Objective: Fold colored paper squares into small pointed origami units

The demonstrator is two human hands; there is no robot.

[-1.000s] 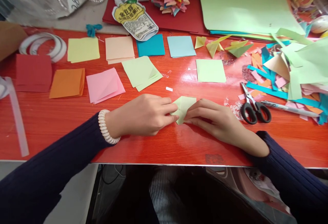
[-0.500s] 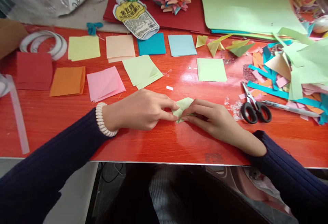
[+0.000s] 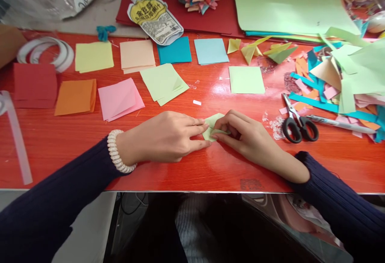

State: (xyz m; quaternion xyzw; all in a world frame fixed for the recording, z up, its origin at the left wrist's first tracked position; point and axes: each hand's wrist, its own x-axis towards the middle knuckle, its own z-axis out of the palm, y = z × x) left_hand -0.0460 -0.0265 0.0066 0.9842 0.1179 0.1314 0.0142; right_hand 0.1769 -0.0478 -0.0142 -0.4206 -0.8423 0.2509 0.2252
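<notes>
A small piece of light green paper (image 3: 213, 121), partly folded, lies on the red table between my hands. My left hand (image 3: 168, 136), with a beaded-looking coil band at its wrist, rests at the paper's left edge, fingers stretched out and thumb apart from them. On the other side, my right hand (image 3: 245, 132) pinches the paper's right part between thumb and fingers. The paper's right end is mostly hidden by those fingers. Above my hands lie a light green square (image 3: 247, 80) and a stack of light green squares (image 3: 162, 82).
Scissors (image 3: 296, 124) and a pen (image 3: 339, 124) lie right, beside paper scraps (image 3: 327, 92). Pink (image 3: 120, 98), orange (image 3: 75, 98) and red squares (image 3: 35, 84) sit left, below a tape roll (image 3: 45, 54). A printed pouch (image 3: 156, 18) and folded yellow-green pieces (image 3: 252, 51) are behind.
My left hand's thumb and fingers have spread at the paper's left edge, and the hand has shifted slightly down. My right fingers have lifted and curled more around the paper. The view has shifted slightly.
</notes>
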